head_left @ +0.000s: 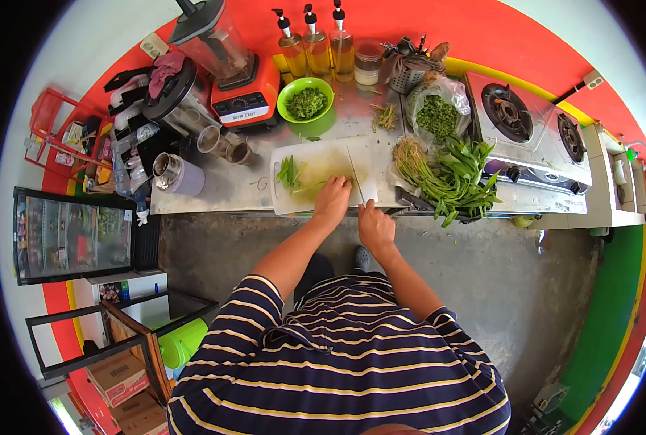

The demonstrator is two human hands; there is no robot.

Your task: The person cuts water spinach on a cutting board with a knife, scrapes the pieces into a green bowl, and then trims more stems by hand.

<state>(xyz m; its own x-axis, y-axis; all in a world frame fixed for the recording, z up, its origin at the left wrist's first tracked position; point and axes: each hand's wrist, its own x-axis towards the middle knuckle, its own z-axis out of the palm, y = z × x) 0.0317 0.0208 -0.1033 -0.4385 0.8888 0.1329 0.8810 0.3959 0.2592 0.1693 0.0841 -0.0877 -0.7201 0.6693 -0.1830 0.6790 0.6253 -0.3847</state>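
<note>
A white cutting board lies at the counter's front edge, stained yellowish green in the middle. My right hand is closed round the handle of a knife, whose thin blade points away from me across the board's right part. Just left of the blade, my left hand presses its bunched fingers down on the board; what lies under them is mostly hidden. Cut green pieces rest on the board's left side. To the right, a bunch of leafy green stems hangs partly over the counter edge.
Behind the board stand a green bowl of chopped greens, a red blender and several pump bottles. A plastic bag holding chopped greens lies beside the gas stove. Metal and plastic cups are at left.
</note>
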